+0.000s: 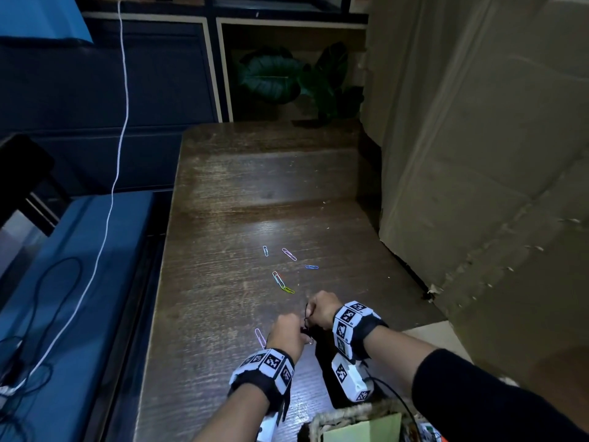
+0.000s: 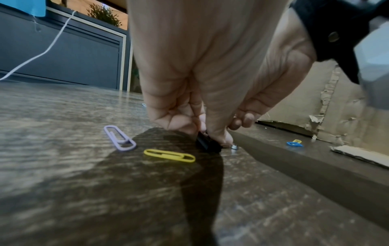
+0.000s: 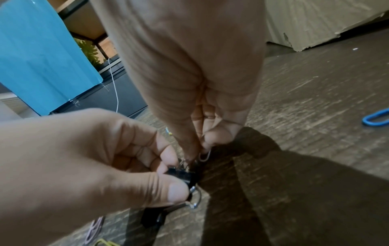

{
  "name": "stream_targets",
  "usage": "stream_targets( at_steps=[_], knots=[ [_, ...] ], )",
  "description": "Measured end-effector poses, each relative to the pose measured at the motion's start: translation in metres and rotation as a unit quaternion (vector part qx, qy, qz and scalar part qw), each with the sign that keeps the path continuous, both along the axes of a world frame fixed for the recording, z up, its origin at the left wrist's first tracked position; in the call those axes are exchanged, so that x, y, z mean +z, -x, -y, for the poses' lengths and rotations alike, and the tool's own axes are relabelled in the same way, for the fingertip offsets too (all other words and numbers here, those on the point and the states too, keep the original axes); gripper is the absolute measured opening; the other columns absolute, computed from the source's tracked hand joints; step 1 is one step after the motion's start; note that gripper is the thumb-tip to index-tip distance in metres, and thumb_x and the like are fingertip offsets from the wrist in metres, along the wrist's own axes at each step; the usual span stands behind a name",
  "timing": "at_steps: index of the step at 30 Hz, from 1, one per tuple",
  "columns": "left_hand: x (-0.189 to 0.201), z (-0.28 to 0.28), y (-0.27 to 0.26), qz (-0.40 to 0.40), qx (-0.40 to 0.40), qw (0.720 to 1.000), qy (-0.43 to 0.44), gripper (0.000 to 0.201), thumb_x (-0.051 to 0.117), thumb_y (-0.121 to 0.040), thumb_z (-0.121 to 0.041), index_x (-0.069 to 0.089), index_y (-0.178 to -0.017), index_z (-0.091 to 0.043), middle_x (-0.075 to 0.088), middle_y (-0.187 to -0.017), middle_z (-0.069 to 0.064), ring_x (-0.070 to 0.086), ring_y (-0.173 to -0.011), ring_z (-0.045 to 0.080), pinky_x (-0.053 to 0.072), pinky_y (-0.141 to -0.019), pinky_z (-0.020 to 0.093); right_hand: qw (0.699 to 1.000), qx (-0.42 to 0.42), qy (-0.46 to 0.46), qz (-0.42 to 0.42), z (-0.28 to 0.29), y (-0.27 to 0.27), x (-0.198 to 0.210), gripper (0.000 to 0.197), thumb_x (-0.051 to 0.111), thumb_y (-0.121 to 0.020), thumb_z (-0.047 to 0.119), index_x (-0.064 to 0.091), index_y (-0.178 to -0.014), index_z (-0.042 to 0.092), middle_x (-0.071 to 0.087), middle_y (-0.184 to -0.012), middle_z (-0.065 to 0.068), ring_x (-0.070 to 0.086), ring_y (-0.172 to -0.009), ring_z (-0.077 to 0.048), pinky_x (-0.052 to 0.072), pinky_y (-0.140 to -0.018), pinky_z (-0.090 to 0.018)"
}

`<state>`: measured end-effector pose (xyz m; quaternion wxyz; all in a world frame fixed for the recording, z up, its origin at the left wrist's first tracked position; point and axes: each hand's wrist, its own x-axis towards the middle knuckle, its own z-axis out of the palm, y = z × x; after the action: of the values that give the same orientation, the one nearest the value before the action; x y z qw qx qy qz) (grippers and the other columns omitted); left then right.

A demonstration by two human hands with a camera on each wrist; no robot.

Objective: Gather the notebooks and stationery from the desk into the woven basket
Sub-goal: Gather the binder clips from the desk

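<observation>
While coloured paper clips [image 1: 278,278] lie scattered farther along the surface [image 1: 255,186], left hand [image 1: 286,334] and right hand [image 1: 322,309] each pinch small black binder clips [image 3: 181,175].

No readable text anywhere (the wristbands [image 1: 352,327] bear only square-coded markers).

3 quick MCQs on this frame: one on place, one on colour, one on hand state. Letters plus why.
1. Where is the woven basket?
A. near desk edge, by the person
B. far end of the desk
C. on the floor

2. What colour is the paper clip beside the lilac clip?
A. red
B. yellow
C. white

3. What is the left hand doing?
A. lying flat
B. hanging idle
C. pinching a black binder clip

Answers: 1 A, head view shows it at the bottom. 2 B, left wrist view. 3 C, thumb and fingers close on it.
</observation>
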<state>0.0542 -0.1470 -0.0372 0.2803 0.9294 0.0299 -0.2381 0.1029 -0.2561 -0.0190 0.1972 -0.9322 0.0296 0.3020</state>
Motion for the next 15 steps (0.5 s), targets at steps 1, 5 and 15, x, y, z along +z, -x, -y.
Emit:
stream_targets(
  at_steps=[1,5,15],
  knots=[
    [0.000,0.000,0.000,0.003,-0.003,1.000,0.000,0.020,0.074,-0.077,-0.016,0.067,-0.093,-0.006,0.070,-0.101,0.014,0.066,-0.097,0.030,0.051,-0.082,0.035,1.000,-0.002,0.000,-0.004,0.000,0.000,-0.001,0.022,0.064,-0.086,0.012,0.073,-0.105,0.006,0.070,-0.115,-0.009,0.064,-0.108,-0.021,0.046,-0.090,-0.021],
    [0.001,-0.003,0.002,0.015,-0.008,1.000,0.023,0.031,0.076,-0.074,-0.015,0.061,-0.098,-0.005,0.071,-0.104,0.011,0.067,-0.097,0.028,0.054,-0.084,0.036,0.999,0.011,0.003,-0.037,-0.001,-0.003,0.004,0.023,0.065,-0.084,0.011,0.073,-0.104,0.004,0.071,-0.100,-0.011,0.064,-0.084,-0.018,0.052,-0.073,-0.025],
    [0.001,-0.010,0.016,0.039,-0.081,0.995,-0.036,0.035,0.073,-0.080,-0.019,0.057,-0.109,-0.007,0.063,-0.115,0.010,0.060,-0.106,0.025,0.049,-0.085,0.031,0.987,-0.078,-0.103,-0.097,0.027,-0.002,0.020,0.025,0.063,-0.085,0.000,0.060,-0.063,0.011,0.061,-0.053,-0.002,0.056,-0.048,-0.009,0.048,-0.047,-0.017]
  ],
)
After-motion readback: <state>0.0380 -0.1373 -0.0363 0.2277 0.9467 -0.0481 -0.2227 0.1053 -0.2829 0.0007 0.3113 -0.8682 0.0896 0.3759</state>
